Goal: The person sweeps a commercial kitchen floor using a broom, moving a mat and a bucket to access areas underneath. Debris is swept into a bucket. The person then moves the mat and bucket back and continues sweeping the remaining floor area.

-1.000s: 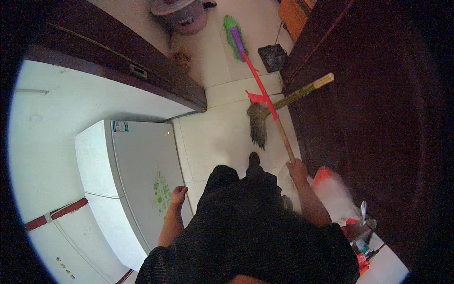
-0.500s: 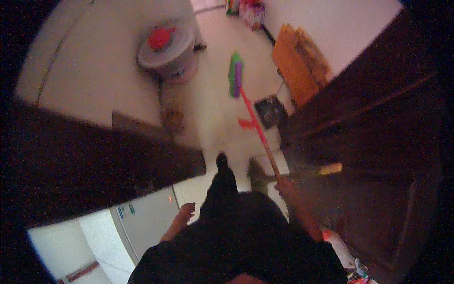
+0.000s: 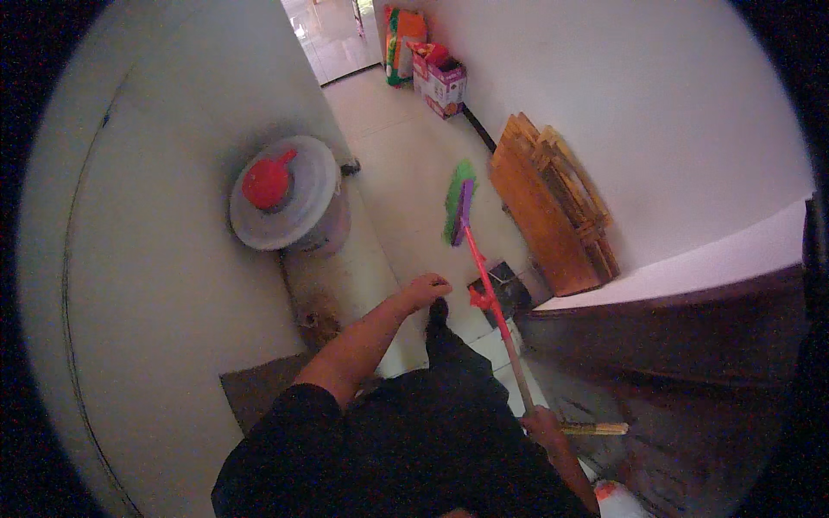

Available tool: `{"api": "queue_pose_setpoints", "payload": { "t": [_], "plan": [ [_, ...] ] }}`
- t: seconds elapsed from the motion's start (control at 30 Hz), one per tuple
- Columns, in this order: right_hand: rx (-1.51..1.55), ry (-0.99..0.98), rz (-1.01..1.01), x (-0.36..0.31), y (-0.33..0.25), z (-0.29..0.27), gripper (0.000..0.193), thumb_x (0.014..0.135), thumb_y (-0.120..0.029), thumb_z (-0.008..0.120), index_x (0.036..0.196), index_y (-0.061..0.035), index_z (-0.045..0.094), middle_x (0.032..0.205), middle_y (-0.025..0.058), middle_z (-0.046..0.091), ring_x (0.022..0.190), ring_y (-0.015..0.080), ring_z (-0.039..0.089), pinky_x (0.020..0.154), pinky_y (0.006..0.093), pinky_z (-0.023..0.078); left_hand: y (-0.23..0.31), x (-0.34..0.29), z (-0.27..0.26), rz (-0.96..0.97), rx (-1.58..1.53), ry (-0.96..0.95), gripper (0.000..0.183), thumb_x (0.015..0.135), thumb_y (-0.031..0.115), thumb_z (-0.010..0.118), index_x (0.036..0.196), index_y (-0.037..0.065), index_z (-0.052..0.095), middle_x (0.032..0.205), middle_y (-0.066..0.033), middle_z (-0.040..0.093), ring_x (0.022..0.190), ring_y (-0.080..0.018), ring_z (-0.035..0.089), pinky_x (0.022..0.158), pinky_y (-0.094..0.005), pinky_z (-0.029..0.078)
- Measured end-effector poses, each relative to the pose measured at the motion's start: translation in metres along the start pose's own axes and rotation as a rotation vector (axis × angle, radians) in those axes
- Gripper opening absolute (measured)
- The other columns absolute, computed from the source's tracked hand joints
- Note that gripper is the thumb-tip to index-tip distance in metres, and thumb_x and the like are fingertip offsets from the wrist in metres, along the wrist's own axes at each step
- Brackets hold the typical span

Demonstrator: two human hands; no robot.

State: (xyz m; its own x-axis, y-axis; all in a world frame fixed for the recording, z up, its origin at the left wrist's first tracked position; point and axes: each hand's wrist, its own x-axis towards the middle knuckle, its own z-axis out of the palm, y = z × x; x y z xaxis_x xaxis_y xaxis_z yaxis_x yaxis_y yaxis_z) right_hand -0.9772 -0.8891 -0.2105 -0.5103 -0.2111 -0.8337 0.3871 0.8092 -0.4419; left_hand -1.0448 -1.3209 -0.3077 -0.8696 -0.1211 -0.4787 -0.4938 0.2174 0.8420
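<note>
My right hand (image 3: 542,425) is wrapped round the lower wooden part of a broom's handle. The broom (image 3: 460,207) points away from me along the floor, with green bristles, a purple head and red covering on the upper handle. A torn red flap hangs from that handle. Beside my right hand a yellow stick end (image 3: 596,428) sticks out; I cannot tell whether the hand also grips it. My left hand (image 3: 426,290) is held out in front of my body above my foot, empty, its fingers loosely bent.
A lidded bucket (image 3: 332,220) with a red scoop (image 3: 265,183) on top stands by the left wall. Folded wooden furniture (image 3: 548,216) leans on the right wall, near a dark square object (image 3: 509,289). A carton (image 3: 442,86) and an orange-green bag (image 3: 402,43) stand farther off.
The view has moved forward past the dark furniture on the left. My left hand has swung up and forward from beside my body. My right hand still grips the broom.
</note>
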Motion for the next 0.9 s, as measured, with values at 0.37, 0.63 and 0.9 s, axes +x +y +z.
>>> {"api": "queue_pose_setpoints", "payload": {
  "t": [0.37, 0.63, 0.9],
  "plan": [
    [-0.029, -0.110, -0.128, 0.252, -0.298, -0.080, 0.026, 0.069, -0.024, 0.071, 0.076, -0.0013, 0.059, 0.063, 0.0074, 0.059, 0.050, 0.0179, 0.056, 0.047, 0.0329, 0.047, -0.203, 0.002, -0.226, -0.456, 0.502, 0.024, 0.043, 0.076, 0.040, 0.059, 0.109, 0.012, 0.057, 0.100, -0.0165, 0.062, 0.093, -0.0342, 0.057, 0.085, -0.0439, 0.044],
    [0.256, -0.349, -0.165, 0.379, -0.550, -0.099, 0.022, 0.076, -0.023, 0.068, 0.079, -0.0025, 0.060, 0.062, 0.0032, 0.054, 0.046, 0.0125, 0.050, 0.042, 0.0271, 0.041, -0.235, 0.110, -0.342, -0.220, 0.722, -0.104, 0.040, 0.079, 0.027, 0.056, 0.118, 0.021, 0.055, 0.097, -0.0124, 0.064, 0.085, -0.0341, 0.061, 0.082, -0.0439, 0.047],
    [0.353, -0.491, -0.019, 0.497, -0.856, -0.129, 0.025, 0.080, -0.019, 0.066, 0.095, 0.0004, 0.060, 0.061, -0.0005, 0.049, 0.046, 0.0079, 0.047, 0.041, 0.0226, 0.039, 0.056, 0.467, -0.586, 0.012, 0.284, 0.258, 0.042, 0.076, 0.039, 0.065, 0.100, 0.004, 0.062, 0.102, -0.0166, 0.059, 0.101, -0.0312, 0.055, 0.088, -0.0394, 0.043]
  ]
}}
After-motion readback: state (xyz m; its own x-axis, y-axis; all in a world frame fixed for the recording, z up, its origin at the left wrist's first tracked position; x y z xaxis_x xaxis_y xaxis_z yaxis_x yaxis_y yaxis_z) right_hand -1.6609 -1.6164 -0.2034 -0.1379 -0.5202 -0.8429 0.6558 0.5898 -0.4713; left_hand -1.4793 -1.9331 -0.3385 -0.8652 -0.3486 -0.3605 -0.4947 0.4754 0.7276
